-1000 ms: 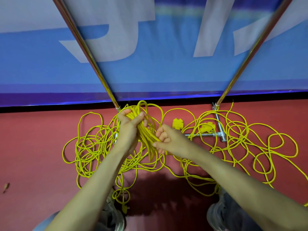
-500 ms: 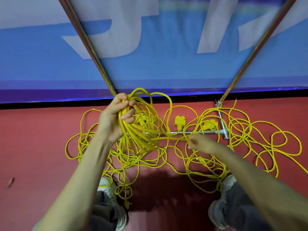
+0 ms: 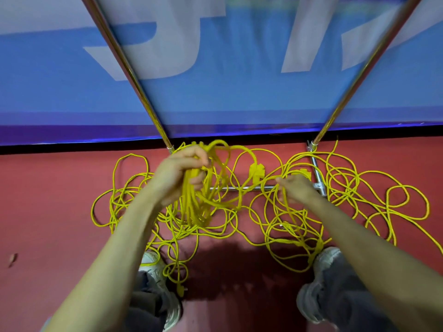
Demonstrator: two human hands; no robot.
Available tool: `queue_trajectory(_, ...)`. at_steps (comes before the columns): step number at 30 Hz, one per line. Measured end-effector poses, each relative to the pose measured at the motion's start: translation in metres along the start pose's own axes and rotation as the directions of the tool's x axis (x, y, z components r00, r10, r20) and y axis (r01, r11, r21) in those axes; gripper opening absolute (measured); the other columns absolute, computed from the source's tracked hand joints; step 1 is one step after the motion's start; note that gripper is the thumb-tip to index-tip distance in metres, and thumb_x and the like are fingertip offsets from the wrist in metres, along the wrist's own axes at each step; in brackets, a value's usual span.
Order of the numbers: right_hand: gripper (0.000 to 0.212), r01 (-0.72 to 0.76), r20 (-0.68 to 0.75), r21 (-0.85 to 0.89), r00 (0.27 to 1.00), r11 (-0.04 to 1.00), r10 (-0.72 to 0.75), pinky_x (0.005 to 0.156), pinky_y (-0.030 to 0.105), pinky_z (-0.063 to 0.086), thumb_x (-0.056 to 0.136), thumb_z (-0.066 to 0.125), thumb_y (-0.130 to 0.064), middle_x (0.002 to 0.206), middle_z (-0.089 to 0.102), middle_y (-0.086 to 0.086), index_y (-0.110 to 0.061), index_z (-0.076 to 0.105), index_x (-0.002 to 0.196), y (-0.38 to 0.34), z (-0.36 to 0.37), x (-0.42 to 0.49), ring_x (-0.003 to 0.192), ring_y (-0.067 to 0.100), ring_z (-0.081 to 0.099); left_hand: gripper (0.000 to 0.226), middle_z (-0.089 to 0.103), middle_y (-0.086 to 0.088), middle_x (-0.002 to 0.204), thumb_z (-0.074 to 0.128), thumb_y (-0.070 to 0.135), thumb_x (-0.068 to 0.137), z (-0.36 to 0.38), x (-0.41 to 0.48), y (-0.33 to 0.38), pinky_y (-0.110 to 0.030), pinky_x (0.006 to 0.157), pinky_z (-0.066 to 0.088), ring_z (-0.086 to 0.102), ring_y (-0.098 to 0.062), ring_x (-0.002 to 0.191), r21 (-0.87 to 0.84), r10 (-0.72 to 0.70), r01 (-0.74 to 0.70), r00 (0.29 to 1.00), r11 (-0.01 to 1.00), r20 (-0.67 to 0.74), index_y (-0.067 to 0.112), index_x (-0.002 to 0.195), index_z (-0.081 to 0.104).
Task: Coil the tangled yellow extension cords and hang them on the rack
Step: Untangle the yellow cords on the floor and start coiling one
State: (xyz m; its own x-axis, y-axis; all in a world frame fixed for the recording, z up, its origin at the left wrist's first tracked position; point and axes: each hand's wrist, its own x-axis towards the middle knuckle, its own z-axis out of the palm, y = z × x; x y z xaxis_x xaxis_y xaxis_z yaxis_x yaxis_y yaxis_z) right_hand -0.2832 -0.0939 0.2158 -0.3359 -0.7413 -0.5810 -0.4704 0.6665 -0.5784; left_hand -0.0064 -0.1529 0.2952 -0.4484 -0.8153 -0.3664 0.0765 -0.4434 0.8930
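Left grip [image 3: 177,174] clutches coil [image 3: 194,207]; right grip [image 3: 297,188] pinches cord [image 3: 285,202].

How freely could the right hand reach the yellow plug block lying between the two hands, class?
Probably yes: the plug block lies close to the right hand, with only loose cord loops between. But that hand seems to grip a cord strand, so it may need to let go first.

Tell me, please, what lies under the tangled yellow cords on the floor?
Under the tangled cords lie the red floor and the rack's metal base bar, which shows between loops. The right hand and cords cover part of the bar, so its full run cannot be seen.
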Motion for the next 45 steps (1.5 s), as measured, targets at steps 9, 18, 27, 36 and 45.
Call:
queue_trajectory(9,0.021,0.0,0.209,0.723,0.953,0.691,-0.219,0.058,0.025,0.058,0.096,0.052,-0.027,0.08,0.053,0.006,-0.01,0.054,0.083,-0.076,-0.001,-0.044,0.071,0.022,0.066,0.018,0.048,0.005,0.061,0.048,-0.004,0.093,0.036,-0.003,-0.031,-0.02,0.044,0.038,0.041,-0.008,0.043,0.212,0.042,-0.016,0.991,0.977,-0.124,0.01,0.084,0.055)
queue_trajectory(18,0.015,0.06,0.136,0.82,0.946,0.57,-0.296,0.057,0.026,0.057,0.097,0.051,-0.019,0.108,0.056,0.0,-0.015,0.049,0.112,-0.095,0.006,-0.064,0.083,0.023,0.063,0.028,0.055,-0.001,0.079,0.079,0.019,0.074,0.061,-0.01,-0.045,-0.024,0.069,0.042,0.05,-0.007,0.069,0.399,0.177,-0.147,0.983,0.905,-0.039,0.015,0.099,0.068)
queue_trajectory(27,0.013,-0.053,0.031,0.896,0.998,0.441,0.058,0.059,0.029,0.054,0.1,0.042,-0.011,0.096,0.049,-0.001,-0.014,0.041,0.113,-0.063,-0.005,-0.03,0.077,0.022,0.064,0.027,0.048,0.002,0.065,0.054,0.015,0.098,0.033,0.0,-0.039,-0.028,0.05,0.033,0.038,-0.015,0.049,0.533,0.285,-0.128,0.932,0.836,-0.223,0.039,0.107,0.062)
queue_trajectory(36,0.013,-0.19,0.212,0.857,0.977,0.479,0.007,0.057,0.028,0.053,0.099,0.041,-0.009,0.092,0.057,0.005,-0.02,0.045,0.095,-0.053,0.013,-0.027,0.052,0.01,0.067,0.022,0.058,0.001,0.067,0.051,0.005,0.097,-0.002,0.001,-0.028,-0.024,0.044,0.031,0.036,-0.008,0.041,0.437,0.3,-0.112,0.87,0.893,-0.391,0.025,0.095,0.059)
queue_trajectory(45,0.021,-0.262,0.216,0.94,0.952,0.217,0.217,0.039,0.019,0.05,0.101,0.04,-0.011,0.091,0.06,0.013,-0.006,0.047,0.082,-0.022,0.005,-0.004,0.062,0.019,0.063,0.019,0.057,-0.005,0.067,0.048,-0.003,0.094,-0.008,-0.009,0.005,-0.015,0.037,0.026,0.026,-0.008,0.033,0.114,0.256,-0.235,0.939,0.965,-0.232,0.014,0.09,0.056)
